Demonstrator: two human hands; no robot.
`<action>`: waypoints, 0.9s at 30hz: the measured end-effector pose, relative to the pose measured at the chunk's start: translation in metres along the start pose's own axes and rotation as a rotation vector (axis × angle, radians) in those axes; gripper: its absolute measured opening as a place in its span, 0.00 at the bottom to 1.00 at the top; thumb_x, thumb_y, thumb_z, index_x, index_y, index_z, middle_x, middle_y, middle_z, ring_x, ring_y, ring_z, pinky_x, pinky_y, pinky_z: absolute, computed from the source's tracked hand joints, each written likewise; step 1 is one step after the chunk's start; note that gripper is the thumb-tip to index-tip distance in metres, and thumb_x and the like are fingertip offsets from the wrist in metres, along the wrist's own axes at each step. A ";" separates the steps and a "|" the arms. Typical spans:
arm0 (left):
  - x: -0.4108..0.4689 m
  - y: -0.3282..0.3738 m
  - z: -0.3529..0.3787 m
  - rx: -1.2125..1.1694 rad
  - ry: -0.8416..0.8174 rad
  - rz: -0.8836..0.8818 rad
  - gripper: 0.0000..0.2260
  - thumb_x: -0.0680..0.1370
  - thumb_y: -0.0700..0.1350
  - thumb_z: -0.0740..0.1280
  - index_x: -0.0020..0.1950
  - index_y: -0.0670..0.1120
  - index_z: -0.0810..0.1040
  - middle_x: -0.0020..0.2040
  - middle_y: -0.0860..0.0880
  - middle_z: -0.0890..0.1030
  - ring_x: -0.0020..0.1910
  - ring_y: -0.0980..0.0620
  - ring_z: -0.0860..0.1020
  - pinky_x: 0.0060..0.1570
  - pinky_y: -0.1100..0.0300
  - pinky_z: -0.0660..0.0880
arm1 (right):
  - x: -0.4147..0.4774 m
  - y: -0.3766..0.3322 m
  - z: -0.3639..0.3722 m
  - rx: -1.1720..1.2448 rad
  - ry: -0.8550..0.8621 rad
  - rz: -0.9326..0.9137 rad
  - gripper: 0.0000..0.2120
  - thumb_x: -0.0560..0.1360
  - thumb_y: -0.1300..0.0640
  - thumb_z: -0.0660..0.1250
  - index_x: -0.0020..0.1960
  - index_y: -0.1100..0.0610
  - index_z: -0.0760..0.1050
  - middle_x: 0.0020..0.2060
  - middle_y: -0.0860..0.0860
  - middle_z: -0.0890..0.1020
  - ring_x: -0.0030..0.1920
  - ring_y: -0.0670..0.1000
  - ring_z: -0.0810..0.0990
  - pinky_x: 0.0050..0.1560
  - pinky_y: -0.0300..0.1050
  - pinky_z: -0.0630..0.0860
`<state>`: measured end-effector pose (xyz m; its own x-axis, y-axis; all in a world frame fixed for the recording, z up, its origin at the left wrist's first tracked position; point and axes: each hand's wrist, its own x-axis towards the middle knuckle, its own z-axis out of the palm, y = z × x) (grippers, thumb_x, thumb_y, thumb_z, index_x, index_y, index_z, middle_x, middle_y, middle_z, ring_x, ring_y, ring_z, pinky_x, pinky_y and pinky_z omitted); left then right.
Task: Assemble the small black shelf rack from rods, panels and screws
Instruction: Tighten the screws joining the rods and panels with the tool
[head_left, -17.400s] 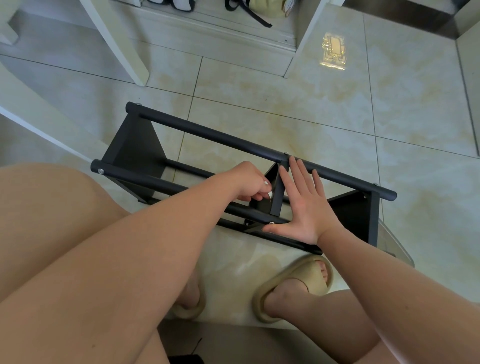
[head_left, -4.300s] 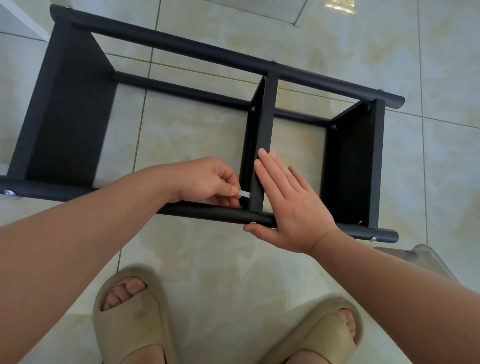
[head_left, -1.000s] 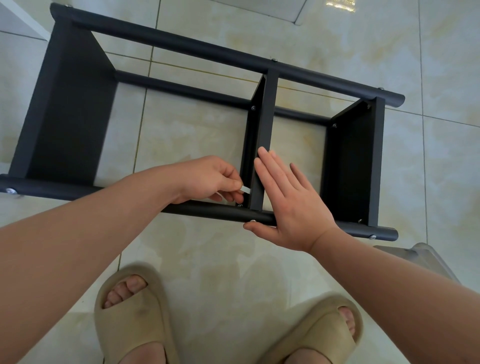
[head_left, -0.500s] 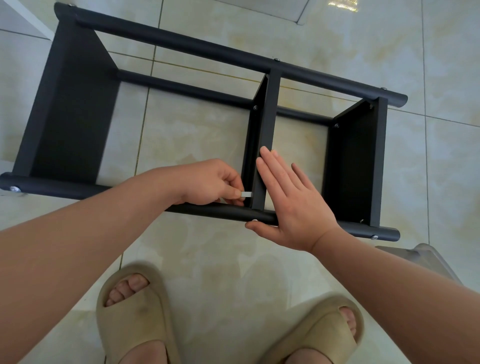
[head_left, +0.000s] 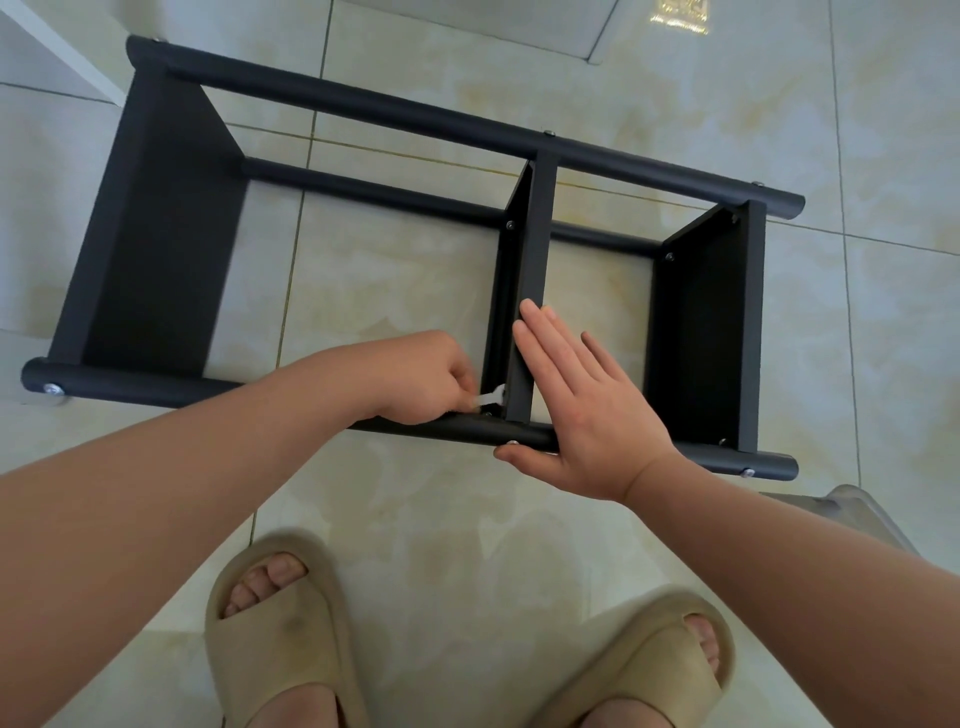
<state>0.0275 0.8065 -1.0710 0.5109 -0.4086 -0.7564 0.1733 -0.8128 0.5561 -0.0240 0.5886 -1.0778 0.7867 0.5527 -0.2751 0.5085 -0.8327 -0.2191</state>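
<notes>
Slippers (head_left: 270, 639), beige, stand on the tiled floor (head_left: 441, 525) nearest the viewer; the corner of a clear container (head_left: 852, 514) shows at the right. Beyond them the small black shelf rack (head_left: 156, 249) rests on the floor across several tiles, rods level and panels on edge; its near rod (head_left: 462, 428) runs left to right, with a screw head (head_left: 512, 443) facing the viewer. Left hand (head_left: 436, 379): fingers curled, pinching a small pale spanner (head_left: 491, 399) whose head meets the foot of the middle panel (head_left: 530, 280) at its joint with the near rod. Right hand (head_left: 582, 410): fingers straight, slightly spread, palm flat against the panel's right face, thumb beside the rod. End panels (head_left: 701, 332) and two far rods (head_left: 415, 119) close the frame.

Handling, as judged: light, stiff, hard-edged; the smooth round rods would likely slip under a palm, so the rack is best taken by a flat panel or at a rod-panel joint; joints not yet tight may skew.

Against half a second ago: the spanner has swung from level to slanting up toward the panel; the right hand is unmoved; seventeen seconds ago the rack was seen from farther back.
</notes>
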 end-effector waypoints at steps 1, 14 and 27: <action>-0.004 0.001 -0.003 0.098 0.024 -0.047 0.07 0.80 0.47 0.67 0.45 0.47 0.83 0.45 0.47 0.84 0.45 0.49 0.80 0.47 0.54 0.76 | 0.000 -0.001 -0.003 0.012 -0.018 0.003 0.49 0.76 0.27 0.55 0.83 0.57 0.43 0.82 0.50 0.41 0.82 0.51 0.40 0.80 0.61 0.53; 0.011 0.073 -0.121 0.237 0.680 0.091 0.05 0.82 0.40 0.58 0.54 0.43 0.72 0.42 0.47 0.74 0.37 0.49 0.70 0.33 0.57 0.63 | 0.063 0.051 -0.084 0.286 0.169 0.292 0.37 0.80 0.48 0.66 0.82 0.53 0.51 0.80 0.55 0.60 0.81 0.56 0.55 0.79 0.58 0.54; 0.101 0.063 -0.160 0.243 0.641 0.031 0.03 0.83 0.40 0.56 0.54 0.45 0.68 0.41 0.48 0.71 0.36 0.50 0.68 0.32 0.55 0.62 | 0.121 0.120 -0.065 -0.017 0.155 0.429 0.26 0.82 0.52 0.61 0.78 0.52 0.59 0.74 0.52 0.68 0.75 0.59 0.63 0.77 0.63 0.50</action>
<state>0.2248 0.7810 -1.0569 0.9230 -0.1678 -0.3463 -0.0054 -0.9055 0.4244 0.1551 0.5533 -1.0763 0.9699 0.1475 -0.1937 0.1300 -0.9864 -0.1004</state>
